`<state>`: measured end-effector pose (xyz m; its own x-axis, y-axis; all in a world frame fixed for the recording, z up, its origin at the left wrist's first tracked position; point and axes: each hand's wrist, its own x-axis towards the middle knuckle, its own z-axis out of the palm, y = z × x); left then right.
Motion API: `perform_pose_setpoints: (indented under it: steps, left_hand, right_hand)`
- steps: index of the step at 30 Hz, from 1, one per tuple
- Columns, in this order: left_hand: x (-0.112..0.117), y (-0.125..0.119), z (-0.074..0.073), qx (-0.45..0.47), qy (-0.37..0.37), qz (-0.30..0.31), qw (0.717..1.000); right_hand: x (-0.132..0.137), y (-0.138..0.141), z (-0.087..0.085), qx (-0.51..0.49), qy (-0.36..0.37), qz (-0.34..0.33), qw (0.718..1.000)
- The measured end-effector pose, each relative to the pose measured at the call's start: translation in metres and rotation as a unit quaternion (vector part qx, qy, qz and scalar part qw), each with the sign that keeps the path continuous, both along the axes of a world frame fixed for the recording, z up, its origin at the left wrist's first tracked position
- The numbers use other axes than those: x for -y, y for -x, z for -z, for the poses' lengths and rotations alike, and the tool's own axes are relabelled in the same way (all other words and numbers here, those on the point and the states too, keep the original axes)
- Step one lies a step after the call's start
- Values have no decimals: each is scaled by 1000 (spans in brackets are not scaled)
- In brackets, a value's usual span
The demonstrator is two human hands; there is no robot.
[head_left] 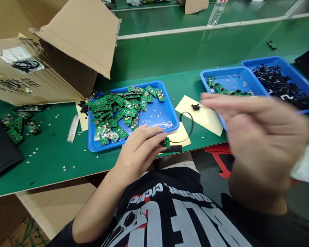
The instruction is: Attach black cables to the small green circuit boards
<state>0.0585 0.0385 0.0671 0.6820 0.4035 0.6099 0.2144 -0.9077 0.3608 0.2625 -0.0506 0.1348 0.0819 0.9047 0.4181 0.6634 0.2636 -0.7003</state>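
My left hand [140,147] rests at the table's front edge, its fingers closed on a small green circuit board [166,142] beside the near corner of a blue tray [159,116]. That tray holds several green circuit boards [118,108]. My right hand [257,133] is raised close to the camera and smeared by motion; its fingers stretch out to the left with nothing visible in them. It hangs in front of a second blue tray [231,80] holding a few boards.
A third blue tray [283,84] at the right is full of small black parts. An open cardboard box [54,51] stands at the back left. Loose boards [15,125] lie at the left. Yellow paper [203,116] and a black ring [186,127] lie between the trays. A red stool [221,161] stands below.
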Motion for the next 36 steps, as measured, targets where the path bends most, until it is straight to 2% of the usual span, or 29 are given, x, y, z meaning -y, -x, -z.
perform_pose_setpoints:
  steps: [1,3,5,7,9,12,16,19,25,28,30,33,36]
  left_hand:
    - [0,-1,0,16,-32,-5,999]
    - [0,-3,1,52,-80,-32,995]
    - [0,-4,1,87,-101,-68,989]
    - [0,-4,2,114,-112,-104,982]
    - [0,-4,2,132,-130,-125,975]
    - [-1,-1,4,149,-160,-145,965]
    - [-2,1,6,157,-210,-174,949]
    - [-2,0,8,167,-223,-180,943]
    - [-2,-2,11,182,-184,-156,953]
    - [-2,0,11,167,-167,-138,962]
    - [-1,0,11,168,-133,-122,969]
    - [3,-1,13,193,-12,-84,978]
    - [8,-3,15,221,113,-55,967]
  right_hand:
    - [-7,6,5,2,-21,-8,1000]
    - [-17,15,17,14,-13,-37,999]
    - [-21,21,27,-8,47,-68,997]
    - [-21,25,35,-88,113,-92,985]
    - [-19,28,38,-193,155,-112,962]
    - [-18,34,41,-344,188,-124,911]
    - [-21,40,43,-461,225,-132,848]
    - [-24,42,43,-484,236,-136,831]
    - [-32,39,45,-509,250,-164,807]
    - [-36,37,46,-492,277,-183,805]
    - [-37,36,48,-470,287,-186,813]
    - [-36,36,51,-422,264,-151,854]
    - [-33,37,53,-378,215,-126,892]
